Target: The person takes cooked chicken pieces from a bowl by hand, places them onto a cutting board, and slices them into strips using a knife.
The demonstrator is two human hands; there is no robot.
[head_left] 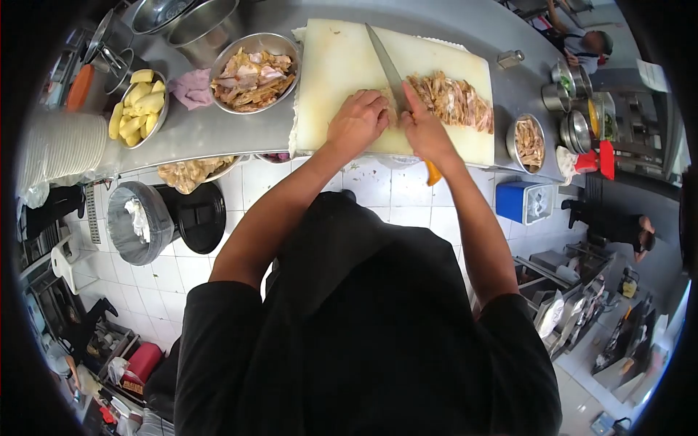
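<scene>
My right hand (429,131) grips a kitchen knife (384,54) by its orange handle, the index finger laid along the blade, whose tip points away from me. Beside the blade, my left hand (360,120) has its fingers curled onto a pale piece of meat (391,107), mostly hidden under them. Both hands are over a white cutting board (327,58). To the right of the blade, a row of meat strips (454,102) lies on the board. A metal bowl of meat pieces (254,76) stands left of the board.
Farther left are a bowl of peeled potatoes (138,112), a pink cloth (192,89) and stacked plates (65,145). A bowl of meat strips (529,144) sits at the right. Below the counter are a lined bin (138,225) and a blue cooler (512,202). Other people stand around the kitchen.
</scene>
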